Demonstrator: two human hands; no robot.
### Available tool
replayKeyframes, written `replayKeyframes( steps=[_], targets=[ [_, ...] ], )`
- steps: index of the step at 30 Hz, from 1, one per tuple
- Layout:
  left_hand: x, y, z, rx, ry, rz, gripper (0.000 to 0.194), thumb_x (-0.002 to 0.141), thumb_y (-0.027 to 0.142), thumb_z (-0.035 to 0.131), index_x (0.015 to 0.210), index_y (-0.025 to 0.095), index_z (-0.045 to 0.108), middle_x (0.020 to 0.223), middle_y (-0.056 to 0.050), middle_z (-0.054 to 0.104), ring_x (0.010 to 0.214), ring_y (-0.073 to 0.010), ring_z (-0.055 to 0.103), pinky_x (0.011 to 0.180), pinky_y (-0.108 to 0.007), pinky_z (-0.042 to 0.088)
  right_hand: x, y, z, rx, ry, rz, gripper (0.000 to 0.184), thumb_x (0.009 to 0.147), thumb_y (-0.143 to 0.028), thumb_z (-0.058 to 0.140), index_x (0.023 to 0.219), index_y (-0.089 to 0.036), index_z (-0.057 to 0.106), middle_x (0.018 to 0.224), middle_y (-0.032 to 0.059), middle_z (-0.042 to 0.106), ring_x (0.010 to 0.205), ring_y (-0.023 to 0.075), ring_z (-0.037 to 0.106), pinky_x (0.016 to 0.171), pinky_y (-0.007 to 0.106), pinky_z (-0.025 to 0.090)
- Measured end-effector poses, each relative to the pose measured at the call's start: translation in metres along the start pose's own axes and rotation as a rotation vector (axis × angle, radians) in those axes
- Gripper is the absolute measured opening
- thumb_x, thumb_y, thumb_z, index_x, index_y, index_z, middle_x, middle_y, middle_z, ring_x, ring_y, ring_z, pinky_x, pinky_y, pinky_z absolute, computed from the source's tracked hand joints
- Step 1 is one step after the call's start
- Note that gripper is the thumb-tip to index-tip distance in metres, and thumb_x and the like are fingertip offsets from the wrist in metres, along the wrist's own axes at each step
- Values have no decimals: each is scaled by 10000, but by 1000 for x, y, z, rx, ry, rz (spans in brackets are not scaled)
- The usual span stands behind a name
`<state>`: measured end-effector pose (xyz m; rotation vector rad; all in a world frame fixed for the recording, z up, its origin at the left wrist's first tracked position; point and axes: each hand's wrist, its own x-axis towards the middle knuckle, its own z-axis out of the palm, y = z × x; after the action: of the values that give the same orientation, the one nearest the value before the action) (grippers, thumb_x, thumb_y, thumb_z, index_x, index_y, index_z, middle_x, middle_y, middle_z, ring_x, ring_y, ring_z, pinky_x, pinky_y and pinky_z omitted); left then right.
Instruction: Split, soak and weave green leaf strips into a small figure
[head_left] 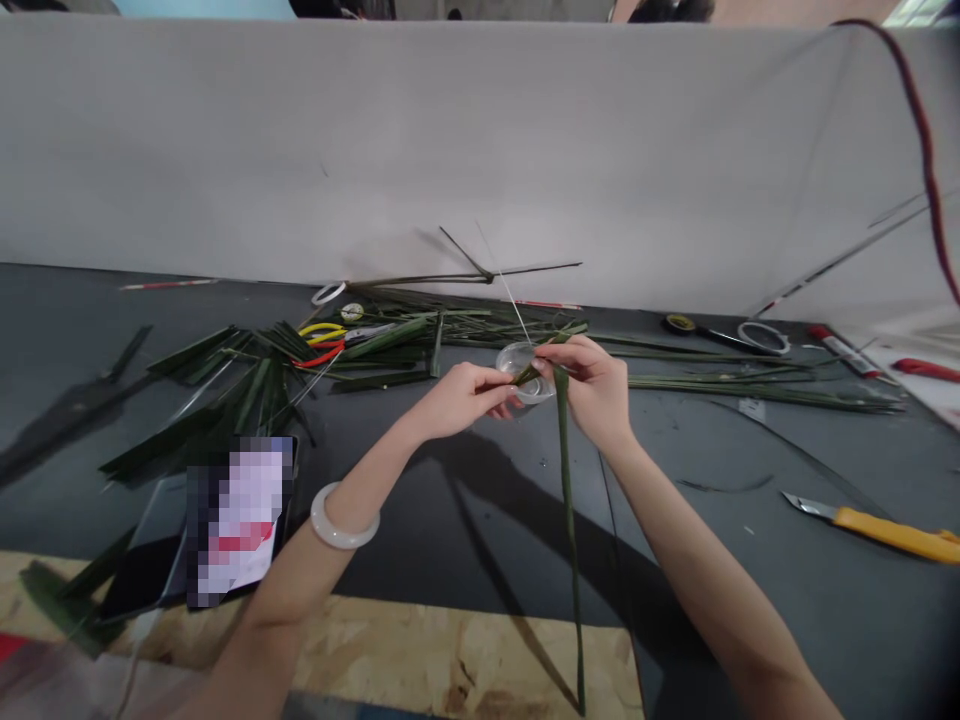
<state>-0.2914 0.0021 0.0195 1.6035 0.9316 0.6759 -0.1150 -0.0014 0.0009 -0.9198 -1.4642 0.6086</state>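
Note:
My left hand [466,397] and my right hand [592,385] meet above the dark table mat, both pinched on the folded top of a long green leaf strip [568,500]. The strip hangs down from my fingers toward the table's front edge. A thin pale rib [510,295] sticks up from the fold toward the back. Right behind my fingertips sits a small clear plastic cup [519,362]. A white bangle [343,520] circles my left wrist.
Cut green leaf strips [247,375] lie in a heap at the left and along the back. Yellow and red scissors [326,340] rest among them. A yellow utility knife [885,528] lies at the right. Tape rolls [763,338] sit near the white partition [480,150]. A tablet [225,520] lies front left.

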Motion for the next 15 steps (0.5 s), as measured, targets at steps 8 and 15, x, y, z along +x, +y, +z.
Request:
replayKeyframes(
  steps=[8,15],
  targets=[
    [-1,1,1,172,59,91,173,825,249,547,787,140,676,667,-13,653,559,-96,554,578,-207,439,1,2,0,34,17,21,74,731,-276,726,780,-224,744,701,-9,566,604,106,545,533,253,451],
    [2,-9,-2,223,101,131,205,772,297,613,858,131,696,699,-15,643,606,-116,534,597,-229,409,1,1,-1,73,19,95,142,706,-331,748,777,-209,756,686,-7,549,576,105,538,527,266,478]
  ],
)
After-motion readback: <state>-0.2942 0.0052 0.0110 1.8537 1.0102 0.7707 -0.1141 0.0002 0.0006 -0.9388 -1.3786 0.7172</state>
